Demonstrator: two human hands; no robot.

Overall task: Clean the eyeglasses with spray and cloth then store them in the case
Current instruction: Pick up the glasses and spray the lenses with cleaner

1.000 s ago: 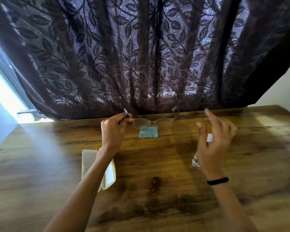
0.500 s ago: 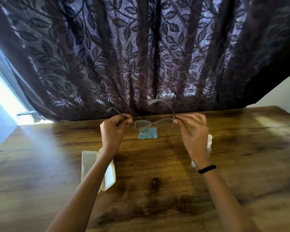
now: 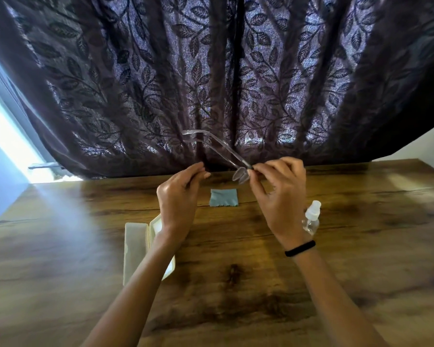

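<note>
The clear-framed eyeglasses (image 3: 239, 174) are held above the far side of the table. They are turned edge-on, and both temples slant up and left toward the curtain. My right hand (image 3: 280, 196) pinches them at the hinge beside the lenses. Just left of the glasses, my left hand (image 3: 179, 196) hovers with loosely curled fingers and nothing visible in them. A small grey-blue cloth (image 3: 223, 197) lies flat on the table under the glasses. The clear spray bottle (image 3: 311, 217) with a white cap lies right of my right wrist. The cream case (image 3: 135, 246) lies open, partly under my left forearm.
A wooden table (image 3: 236, 284) fills the lower view. A dark leaf-patterned curtain (image 3: 211, 83) hangs right behind its far edge. A bright window strip (image 3: 5, 146) is at the left and a white wall (image 3: 431, 146) at the right.
The glasses have swung from facing me to edge-on, temples now pointing up and left. My left hand has let go of its temple. My right hand keeps its pinch.
</note>
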